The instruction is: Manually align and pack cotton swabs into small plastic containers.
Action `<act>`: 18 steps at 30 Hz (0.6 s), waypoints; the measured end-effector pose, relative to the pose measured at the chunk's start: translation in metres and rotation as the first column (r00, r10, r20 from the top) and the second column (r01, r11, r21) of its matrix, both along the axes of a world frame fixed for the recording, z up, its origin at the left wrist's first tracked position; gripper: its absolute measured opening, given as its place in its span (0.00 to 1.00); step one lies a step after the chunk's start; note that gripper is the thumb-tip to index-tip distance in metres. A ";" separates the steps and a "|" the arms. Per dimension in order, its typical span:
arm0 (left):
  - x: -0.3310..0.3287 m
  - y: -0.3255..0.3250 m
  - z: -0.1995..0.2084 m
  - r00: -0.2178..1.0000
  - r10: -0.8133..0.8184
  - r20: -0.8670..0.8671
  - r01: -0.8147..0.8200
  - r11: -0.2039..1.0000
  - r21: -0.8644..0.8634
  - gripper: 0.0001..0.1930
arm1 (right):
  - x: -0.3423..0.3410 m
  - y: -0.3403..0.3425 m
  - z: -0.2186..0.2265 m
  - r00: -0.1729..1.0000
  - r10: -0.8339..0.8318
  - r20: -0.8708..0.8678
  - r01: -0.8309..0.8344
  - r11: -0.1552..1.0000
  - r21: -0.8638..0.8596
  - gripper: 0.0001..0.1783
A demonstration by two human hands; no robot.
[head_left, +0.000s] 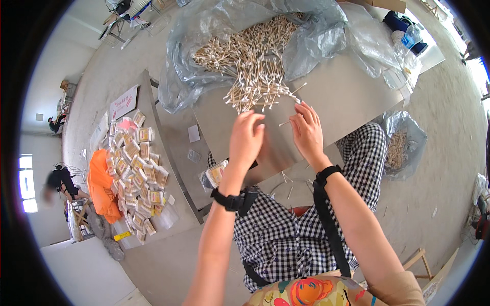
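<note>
Because the left hand curls beside swabs, its grip is unclear.

The left hand is at the near edge of a loose heap of cotton swabs, its fingers curled. The right hand has its fingertips by a few swabs at the heap's corner; whether it grips one is hard to tell. A single swab lies between the hands. Beyond both hands, a clear plastic bag spreads around the heap on the metal tabletop. Well left of the left hand are piled swab packs and an orange bag.
</note>
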State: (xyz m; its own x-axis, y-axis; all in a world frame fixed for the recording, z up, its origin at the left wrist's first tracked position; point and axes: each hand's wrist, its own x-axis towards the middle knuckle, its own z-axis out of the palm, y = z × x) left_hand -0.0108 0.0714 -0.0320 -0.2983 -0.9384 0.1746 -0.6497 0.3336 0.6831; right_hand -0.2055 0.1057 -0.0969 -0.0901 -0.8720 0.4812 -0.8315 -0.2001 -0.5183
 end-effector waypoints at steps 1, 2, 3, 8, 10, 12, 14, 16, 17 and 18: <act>-0.017 -0.007 -0.001 1.000 -0.019 -0.013 0.019 0.999 0.034 0.16 | 0.001 0.000 0.001 1.000 -0.005 0.006 0.005 1.000 -0.002 0.04; -0.034 -0.014 -0.003 0.999 -0.036 -0.028 0.038 0.997 0.068 0.19 | 0.002 0.001 0.002 1.000 -0.004 0.006 0.004 1.000 -0.008 0.04; -0.048 -0.023 -0.007 0.999 -0.034 -0.028 0.036 0.997 0.061 0.19 | 0.004 0.002 0.005 1.000 -0.012 0.021 0.012 1.000 0.000 0.04; -0.077 -0.066 -0.026 0.884 -0.072 0.462 0.176 0.967 -0.187 0.28 | 0.008 0.002 0.006 0.998 -0.024 0.055 0.023 0.999 0.025 0.08; -0.078 -0.070 -0.032 0.887 -0.043 0.459 0.150 0.969 -0.198 0.22 | 0.007 0.003 0.006 0.999 -0.014 0.051 0.012 0.999 0.038 0.11; -0.079 -0.065 -0.039 0.929 -0.053 0.367 0.150 0.959 -0.241 0.15 | 0.005 0.002 0.007 0.996 -0.047 0.074 0.041 0.996 0.081 0.17; -0.080 -0.046 -0.045 0.954 -0.031 0.297 0.115 0.957 -0.268 0.11 | 0.004 0.001 0.012 0.997 -0.056 0.061 0.051 0.995 0.088 0.20; -0.076 -0.022 -0.045 0.981 0.012 0.194 0.050 0.948 -0.315 0.12 | 0.006 0.001 0.015 0.997 -0.065 0.052 0.060 0.994 0.096 0.24; -0.073 -0.012 -0.048 0.987 0.025 0.161 0.024 0.957 -0.291 0.12 | 0.008 -0.001 0.014 0.997 -0.064 0.034 0.061 0.995 0.083 0.26; -0.072 -0.002 -0.046 0.986 0.023 0.164 0.025 0.958 -0.286 0.12 | 0.006 -0.001 0.013 0.998 -0.068 0.013 0.067 0.995 0.070 0.27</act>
